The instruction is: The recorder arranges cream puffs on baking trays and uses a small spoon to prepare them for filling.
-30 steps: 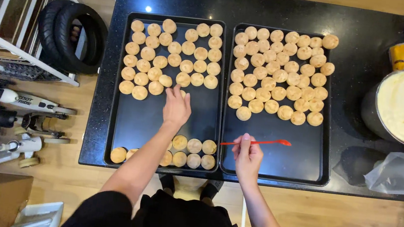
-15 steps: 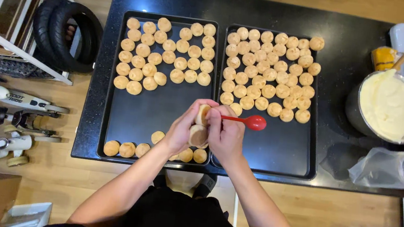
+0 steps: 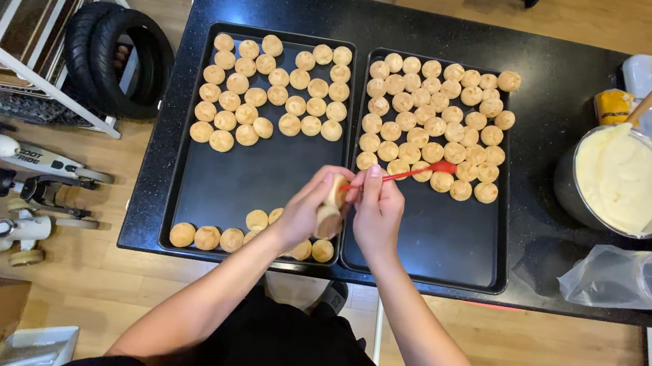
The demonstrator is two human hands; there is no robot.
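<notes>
Above the seam between two black baking trays [image 3: 262, 176] on the black bench [image 3: 562, 87], the left hand [image 3: 308, 212] pinches round golden cookies [image 3: 331, 208] in its fingers. Just right, the right hand [image 3: 378, 213] grips a red spatula [image 3: 412, 172], fingers closed.

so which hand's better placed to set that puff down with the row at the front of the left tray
Left. The left hand already holds the puff and hovers just above the front row on the left tray. The right hand is busy gripping the red tool.
</notes>
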